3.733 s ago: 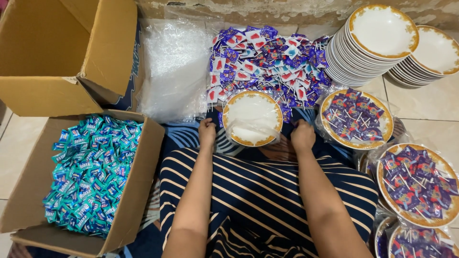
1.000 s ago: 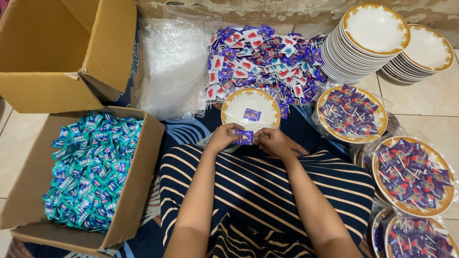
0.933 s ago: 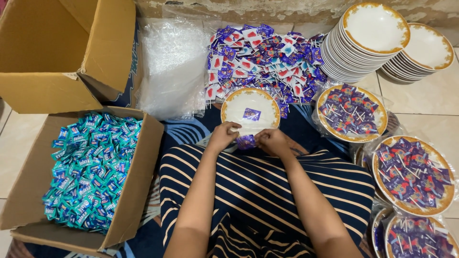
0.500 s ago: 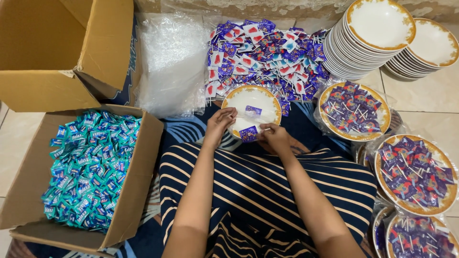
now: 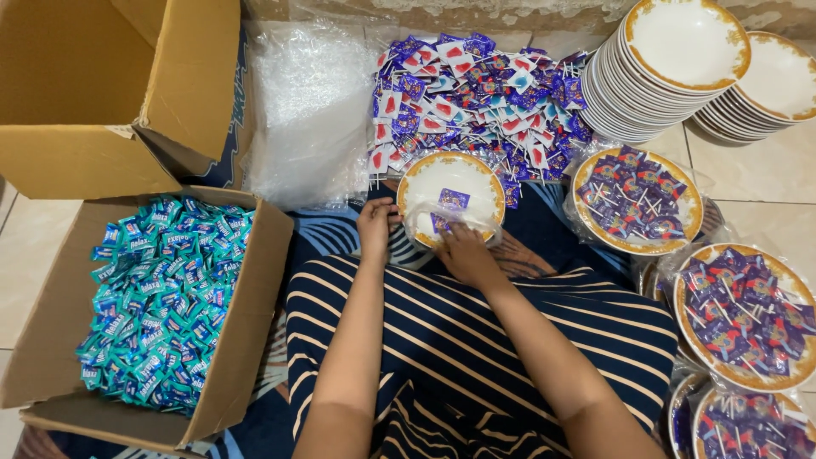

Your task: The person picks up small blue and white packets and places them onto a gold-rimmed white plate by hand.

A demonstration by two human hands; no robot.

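A white plate with a gold rim sits in a clear plastic bag in front of my lap. One purple sweet packet lies near its middle. My right hand is at the near rim, fingertips pinching a second purple packet just inside the plate. My left hand grips the plate's left edge through the plastic. Behind the plate lies a heap of purple, red and blue lollipop packets.
A cardboard box of teal sweet packets stands at my left, an open empty box behind it, and a stack of clear bags beside that. Two stacks of empty plates are far right. Filled, wrapped plates line the right side.
The plate was empty at first, then got one purple packet. My hands, together over my lap holding a second packet, have parted: right hand carried it onto the plate, left hand went to the rim.
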